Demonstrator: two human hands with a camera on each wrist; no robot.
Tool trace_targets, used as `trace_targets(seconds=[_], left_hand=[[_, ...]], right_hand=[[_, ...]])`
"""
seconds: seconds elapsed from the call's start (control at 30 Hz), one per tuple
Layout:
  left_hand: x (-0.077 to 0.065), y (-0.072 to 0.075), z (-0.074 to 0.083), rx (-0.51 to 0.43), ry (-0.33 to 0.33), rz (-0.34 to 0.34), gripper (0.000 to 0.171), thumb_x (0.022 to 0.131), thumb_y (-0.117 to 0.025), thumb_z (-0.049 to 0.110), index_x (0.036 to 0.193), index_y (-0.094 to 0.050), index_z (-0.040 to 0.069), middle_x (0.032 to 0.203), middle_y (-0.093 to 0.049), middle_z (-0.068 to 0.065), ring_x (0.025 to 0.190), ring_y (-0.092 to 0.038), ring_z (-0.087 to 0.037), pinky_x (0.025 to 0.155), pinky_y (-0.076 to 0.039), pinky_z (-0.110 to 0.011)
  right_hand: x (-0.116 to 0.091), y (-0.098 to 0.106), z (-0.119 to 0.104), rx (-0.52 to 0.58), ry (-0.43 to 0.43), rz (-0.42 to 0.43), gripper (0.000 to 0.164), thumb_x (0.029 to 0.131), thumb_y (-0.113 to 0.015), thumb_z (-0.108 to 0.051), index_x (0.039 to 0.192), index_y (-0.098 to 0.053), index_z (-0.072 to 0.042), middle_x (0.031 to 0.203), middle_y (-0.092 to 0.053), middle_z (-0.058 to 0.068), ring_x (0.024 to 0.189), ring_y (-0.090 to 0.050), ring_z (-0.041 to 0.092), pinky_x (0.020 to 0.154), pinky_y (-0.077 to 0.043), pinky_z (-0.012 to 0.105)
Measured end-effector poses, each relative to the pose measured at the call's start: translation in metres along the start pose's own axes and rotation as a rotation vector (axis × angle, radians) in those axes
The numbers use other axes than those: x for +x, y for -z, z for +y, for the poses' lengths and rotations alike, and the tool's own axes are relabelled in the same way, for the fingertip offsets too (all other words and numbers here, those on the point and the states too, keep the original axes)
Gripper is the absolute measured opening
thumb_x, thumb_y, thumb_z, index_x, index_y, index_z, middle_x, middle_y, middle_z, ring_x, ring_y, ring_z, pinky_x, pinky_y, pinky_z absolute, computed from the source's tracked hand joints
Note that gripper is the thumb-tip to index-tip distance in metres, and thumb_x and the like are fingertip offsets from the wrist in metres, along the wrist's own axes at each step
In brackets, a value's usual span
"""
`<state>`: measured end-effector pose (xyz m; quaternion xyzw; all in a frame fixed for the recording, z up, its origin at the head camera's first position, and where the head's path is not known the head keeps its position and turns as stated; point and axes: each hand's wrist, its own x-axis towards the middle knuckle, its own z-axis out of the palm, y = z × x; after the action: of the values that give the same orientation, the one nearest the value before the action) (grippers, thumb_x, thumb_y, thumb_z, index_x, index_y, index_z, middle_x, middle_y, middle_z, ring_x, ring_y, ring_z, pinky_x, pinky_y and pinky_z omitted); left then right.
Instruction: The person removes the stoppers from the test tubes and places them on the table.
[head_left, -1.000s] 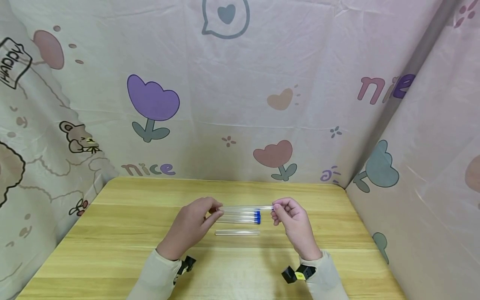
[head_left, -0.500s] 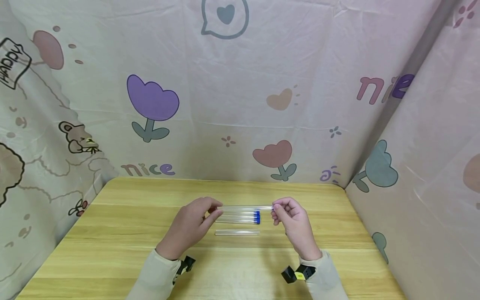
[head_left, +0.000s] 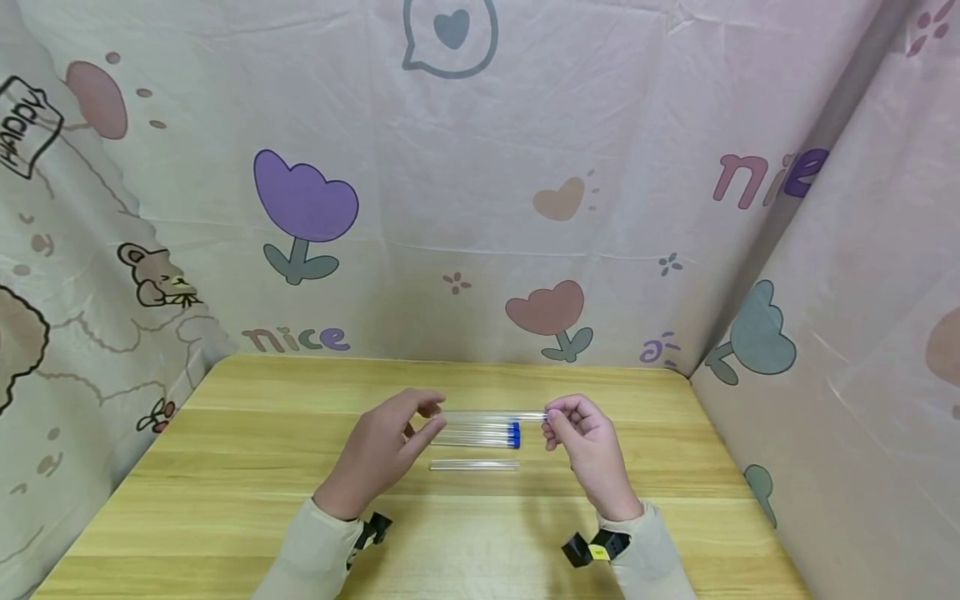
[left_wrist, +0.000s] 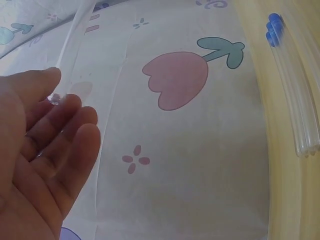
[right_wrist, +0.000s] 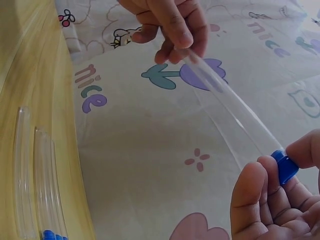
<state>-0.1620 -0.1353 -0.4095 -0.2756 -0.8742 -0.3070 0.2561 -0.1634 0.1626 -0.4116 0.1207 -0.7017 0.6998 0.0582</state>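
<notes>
Both hands hold a clear test tube [head_left: 491, 415] level above the table in the head view. My right hand [head_left: 588, 450] pinches its blue cap [right_wrist: 285, 167] between thumb and fingers, as the right wrist view shows. At the rounded end, my left hand [head_left: 390, 450] has its thumb and loosely curled fingers around the tube, with the index finger raised a little in the head view. In the left wrist view that end [left_wrist: 56, 99] shows between thumb and fingers. Below the held tube, several clear tubes with blue caps [head_left: 516, 435] lie side by side.
Nearer the person, clear tubing without a visible blue cap [head_left: 474, 465] lies on the wooden table [head_left: 465, 542], parallel to the capped tubes. A printed cloth [head_left: 450, 167] hangs behind the table and along both sides. Each wrist wears a small black camera.
The left index finger has lifted slightly away from the thumb at the tube's end. The right hand and the tubes on the table stay where they were.
</notes>
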Motion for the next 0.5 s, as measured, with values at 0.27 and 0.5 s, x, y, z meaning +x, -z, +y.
trace_targets(seconds=[0.27, 0.5], left_hand=[[0.0013, 0.001, 0.0027, 0.005, -0.017, -0.001, 0.029, 0.091, -0.082, 0.02, 0.117, -0.07, 0.016, 0.1, -0.071, 0.005, 0.086, -0.063, -0.005, 0.067, -0.055, -0.021], [0.0008, 0.0001, 0.0007, 0.025, -0.053, 0.003, 0.017, 0.091, -0.081, 0.018, 0.105, -0.071, 0.017, 0.097, -0.067, 0.011, 0.084, -0.061, -0.003, 0.066, -0.054, -0.019]], right_hand=[[0.0002, 0.0002, 0.0011, -0.003, 0.004, -0.001, 0.02, 0.105, -0.061, -0.009, 0.112, -0.058, 0.009, 0.093, -0.062, 0.016, 0.08, -0.064, 0.019, 0.07, -0.059, 0.028], [0.0001, -0.0006, 0.0013, -0.003, 0.001, -0.014, 0.018, 0.105, -0.059, -0.008, 0.112, -0.059, 0.009, 0.093, -0.062, 0.017, 0.079, -0.063, 0.016, 0.07, -0.059, 0.028]])
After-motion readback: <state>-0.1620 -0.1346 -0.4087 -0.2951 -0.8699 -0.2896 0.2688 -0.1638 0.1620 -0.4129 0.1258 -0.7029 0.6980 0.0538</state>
